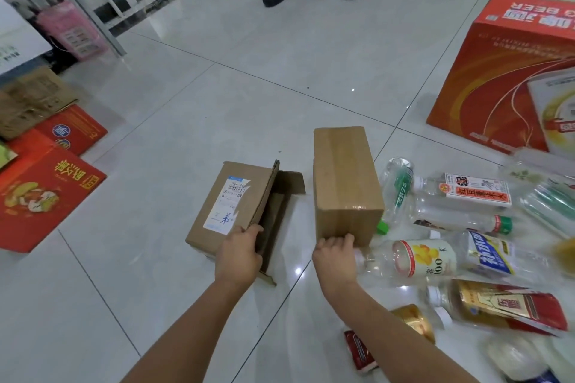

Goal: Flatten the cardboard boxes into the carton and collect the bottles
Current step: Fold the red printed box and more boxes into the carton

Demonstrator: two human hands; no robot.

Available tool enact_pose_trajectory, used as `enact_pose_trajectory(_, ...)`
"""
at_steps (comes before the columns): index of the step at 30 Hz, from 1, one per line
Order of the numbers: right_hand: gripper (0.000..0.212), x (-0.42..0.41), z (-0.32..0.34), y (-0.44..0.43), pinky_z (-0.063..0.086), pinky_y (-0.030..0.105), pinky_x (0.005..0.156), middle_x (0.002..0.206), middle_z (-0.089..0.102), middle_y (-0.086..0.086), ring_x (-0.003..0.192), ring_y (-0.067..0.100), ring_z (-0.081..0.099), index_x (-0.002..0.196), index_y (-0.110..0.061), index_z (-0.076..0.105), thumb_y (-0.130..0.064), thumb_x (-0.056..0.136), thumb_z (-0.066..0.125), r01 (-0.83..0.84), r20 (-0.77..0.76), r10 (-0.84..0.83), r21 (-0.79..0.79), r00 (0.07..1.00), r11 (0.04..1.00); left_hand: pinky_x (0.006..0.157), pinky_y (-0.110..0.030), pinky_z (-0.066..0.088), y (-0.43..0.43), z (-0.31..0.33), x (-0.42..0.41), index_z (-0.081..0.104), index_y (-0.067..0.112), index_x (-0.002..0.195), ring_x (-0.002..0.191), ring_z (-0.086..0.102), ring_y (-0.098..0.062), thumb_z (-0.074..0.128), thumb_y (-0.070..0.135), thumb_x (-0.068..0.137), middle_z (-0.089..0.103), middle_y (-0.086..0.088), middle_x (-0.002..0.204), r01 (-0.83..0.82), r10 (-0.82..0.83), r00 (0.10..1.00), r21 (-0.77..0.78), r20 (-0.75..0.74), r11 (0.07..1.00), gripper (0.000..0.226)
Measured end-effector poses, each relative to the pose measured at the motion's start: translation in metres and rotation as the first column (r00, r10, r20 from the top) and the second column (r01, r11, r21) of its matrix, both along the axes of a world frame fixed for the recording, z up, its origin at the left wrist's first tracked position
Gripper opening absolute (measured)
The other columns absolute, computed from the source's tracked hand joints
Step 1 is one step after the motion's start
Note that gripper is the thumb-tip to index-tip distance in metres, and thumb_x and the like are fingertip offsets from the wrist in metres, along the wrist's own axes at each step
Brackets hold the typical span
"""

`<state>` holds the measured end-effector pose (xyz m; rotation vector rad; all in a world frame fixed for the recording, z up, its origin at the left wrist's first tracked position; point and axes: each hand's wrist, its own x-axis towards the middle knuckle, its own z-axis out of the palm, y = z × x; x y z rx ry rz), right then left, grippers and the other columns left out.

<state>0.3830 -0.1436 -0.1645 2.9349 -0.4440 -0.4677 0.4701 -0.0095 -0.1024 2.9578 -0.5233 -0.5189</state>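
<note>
Gripping the open box [224,205] with my left hand [239,253], right hand [334,253] clutching the taped box [345,186]; I'd open both fully, then squash flat.

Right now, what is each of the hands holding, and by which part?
The left hand grips the opened box by the near end of its raised flap; the right hand holds the sealed box at its near end.

The person here works bare-armed: left forearm [186,329] and right forearm [392,329] uncovered right up, left grip [239,253] and right grip [334,255] bare too.
</note>
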Motion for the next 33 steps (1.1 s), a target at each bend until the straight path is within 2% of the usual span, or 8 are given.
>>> enact_pose_trajectory(5,0.041,0.013,0.02,-0.013,0.046,0.034,0.057,0.054,0.05,0.004,0.044,0.02,0.05,0.064,-0.015,0.052,-0.008,0.038,0.083,0.045,0.353,-0.059,0.048,0.934,0.998,0.071,-0.03,0.051,-0.012,0.002,-0.001,0.043,0.02,0.124,0.087,0.052,-0.021,0.052,0.002,0.086,0.047,-0.01,0.117,-0.022,0.024,0.998,0.032,-0.057,0.999,0.043)
enact_pose_trajectory(9,0.063,0.015,0.034,-0.029,0.041,0.028,0.049,0.058,0.051,0.0,0.046,0.018,0.049,0.078,-0.015,0.035,-0.005,0.036,0.081,0.043,0.536,-0.112,0.139,0.837,0.989,0.063,-0.026,0.043,-0.021,-0.001,-0.006,0.043,0.017,0.115,0.078,0.049,-0.021,0.051,0.003,0.088,0.042,-0.008,0.107,-0.061,0.062,0.998,0.026,-0.032,0.998,0.031)
enact_pose_trajectory(15,0.04,0.017,0.066,-0.04,0.029,0.023,0.044,0.059,0.043,-0.001,0.045,0.023,0.047,0.081,-0.014,0.038,-0.006,0.055,0.067,0.166,0.597,-0.465,0.487,0.653,0.858,0.051,-0.021,0.035,-0.024,-0.016,-0.02,0.038,0.022,0.092,0.068,0.05,-0.017,0.056,0.009,0.089,0.052,-0.007,0.094,-0.164,0.17,0.984,-0.102,0.054,0.981,0.022)
enact_pose_trajectory(20,0.027,0.022,0.077,-0.037,0.036,0.026,0.058,0.076,0.055,-0.002,0.065,0.018,0.049,0.088,-0.019,0.038,-0.025,0.08,0.062,0.2,0.305,-0.7,0.818,0.645,0.54,0.059,-0.028,0.047,-0.022,-0.012,-0.018,0.046,0.019,0.119,0.075,0.056,-0.022,0.048,0.007,0.094,0.058,-0.009,0.093,-0.169,0.199,0.976,-0.281,0.083,0.945,0.028)
enact_pose_trajectory(24,0.041,0.014,0.07,-0.032,0.03,0.025,0.05,0.055,0.041,-0.006,0.052,0.011,0.038,0.059,-0.019,0.037,-0.033,0.083,0.067,0.191,0.142,-0.705,0.909,0.695,0.371,0.06,-0.036,0.051,-0.027,0.023,-0.016,0.018,0.027,0.14,0.063,0.057,-0.024,0.051,-0.001,0.09,0.056,-0.012,0.089,-0.41,0.394,0.909,-0.479,-0.139,0.776,0.066)
enact_pose_trajectory(28,0.02,-0.025,0.105,-0.028,0.043,0.029,0.065,0.074,0.061,0.005,0.066,0.012,0.048,0.08,-0.01,0.061,-0.023,0.093,0.055,0.192,-0.009,-0.677,0.962,0.736,0.195,0.075,-0.04,0.054,-0.025,0.067,-0.039,0.006,0.022,0.145,0.086,0.056,-0.026,0.052,-0.007,0.089,0.05,-0.014,0.115,-0.633,0.51,0.774,-0.455,-0.375,0.627,0.079)
enact_pose_trajectory(30,0.019,-0.043,0.141,-0.037,0.047,0.032,0.082,0.094,0.063,-0.001,0.086,0.012,0.055,0.106,-0.007,0.064,-0.021,0.094,0.056,0.221,-0.217,-0.771,0.97,0.599,-0.102,0.09,-0.045,0.051,-0.011,0.092,-0.054,0.017,0.013,0.146,0.104,0.054,-0.032,0.052,-0.006,0.089,0.049,-0.01,0.114,-0.714,0.554,0.699,-0.395,-0.453,0.578,0.069)
enact_pose_trajectory(33,0.035,-0.072,0.199,-0.05,0.045,0.031,0.082,0.11,0.062,0.003,0.1,0.021,0.058,0.119,-0.009,0.056,-0.025,0.089,0.064,0.192,-0.557,-0.779,0.83,0.287,-0.523,0.097,-0.049,0.048,0.0,0.15,-0.079,0.046,0.009,0.127,0.105,0.056,-0.036,0.048,0.0,0.094,0.058,-0.015,0.113,-0.824,0.605,0.557,-0.284,-0.57,0.491,0.034)
